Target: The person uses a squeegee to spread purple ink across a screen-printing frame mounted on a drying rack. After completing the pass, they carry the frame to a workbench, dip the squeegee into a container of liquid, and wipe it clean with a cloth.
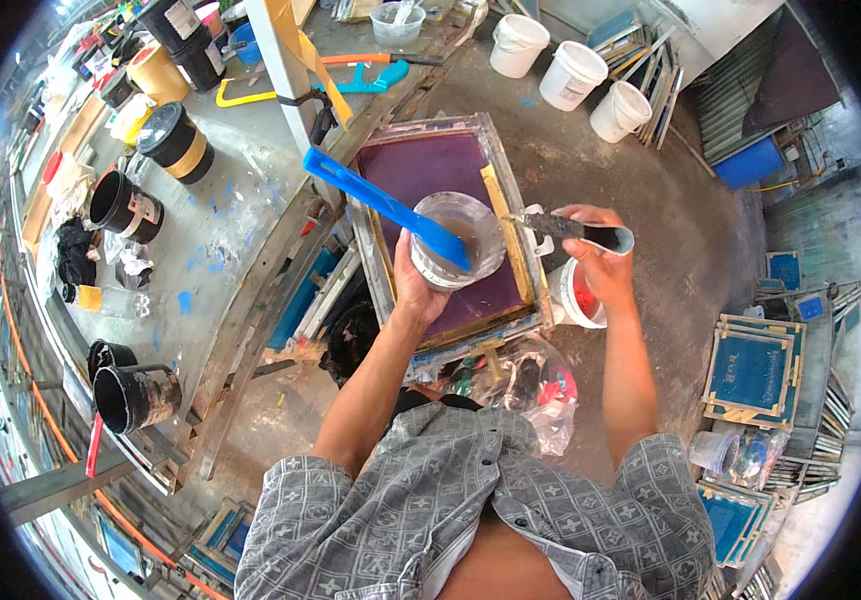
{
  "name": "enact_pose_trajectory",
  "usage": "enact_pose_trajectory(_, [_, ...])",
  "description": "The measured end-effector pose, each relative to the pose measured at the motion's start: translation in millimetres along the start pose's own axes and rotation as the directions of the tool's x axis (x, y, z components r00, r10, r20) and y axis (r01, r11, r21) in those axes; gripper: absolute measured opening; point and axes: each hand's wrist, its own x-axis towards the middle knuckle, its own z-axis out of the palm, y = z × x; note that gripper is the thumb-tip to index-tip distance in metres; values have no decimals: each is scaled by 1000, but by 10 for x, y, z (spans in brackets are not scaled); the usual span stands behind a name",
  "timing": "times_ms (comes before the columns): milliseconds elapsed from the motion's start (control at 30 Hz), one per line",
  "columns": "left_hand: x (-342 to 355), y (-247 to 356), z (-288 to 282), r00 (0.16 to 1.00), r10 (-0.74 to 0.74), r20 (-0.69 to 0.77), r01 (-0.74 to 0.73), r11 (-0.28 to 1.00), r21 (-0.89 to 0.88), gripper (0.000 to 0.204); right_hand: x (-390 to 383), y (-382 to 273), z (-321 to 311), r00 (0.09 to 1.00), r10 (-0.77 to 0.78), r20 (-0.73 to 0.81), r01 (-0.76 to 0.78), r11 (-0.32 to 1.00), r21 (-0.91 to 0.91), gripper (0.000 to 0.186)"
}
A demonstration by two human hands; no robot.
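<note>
My left hand [418, 285] is wrapped round the side of a whitish plastic tub [490, 232], holding it up over a framed purple screen [415, 155]. A blue spatula [375, 198] leans in the tub, its lower end inside and its other end sticking out to the upper left. Right of the tub, my right hand [605, 270] is closed on a dark-smeared flat scraper [552, 225], whose tip points toward the tub. A pale-rimmed rounded piece with a dark inside shows in the same grip; its kind is unclear. Below this hand stands a white bucket [562, 292] with red inside.
On the left, a worktable [235, 205] carries black pots [125, 208], a hacksaw [365, 80] and bottles. A metal post [285, 75] rises at its edge. Three white buckets [572, 75] stand on the floor beyond. Blue-meshed frames [750, 370] are stacked at right.
</note>
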Motion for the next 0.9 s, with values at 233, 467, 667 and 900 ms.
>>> enact_pose_trajectory(233, [-173, 45, 435, 997, 0, 73, 7, 996, -90, 67, -249, 29, 54, 970, -242, 17, 237, 934, -266, 34])
enact_pose_trajectory(467, [-380, 231, 433, 998, 63, 8, -62, 994, -91, 70, -153, 212, -136, 945, -309, 110, 308, 721, -621, 30])
enact_pose_trajectory(667, [-492, 325, 349, 997, 62, 49, -55, 991, -121, 73, -276, 327, 152, 907, 90, -412, -131, 989, -73, 24])
enact_pose_trajectory(900, [-395, 268, 438, 999, -29, 22, 31, 992, -124, 86, -463, 591, 318, 900, -23, -435, 73, 992, 101, 39])
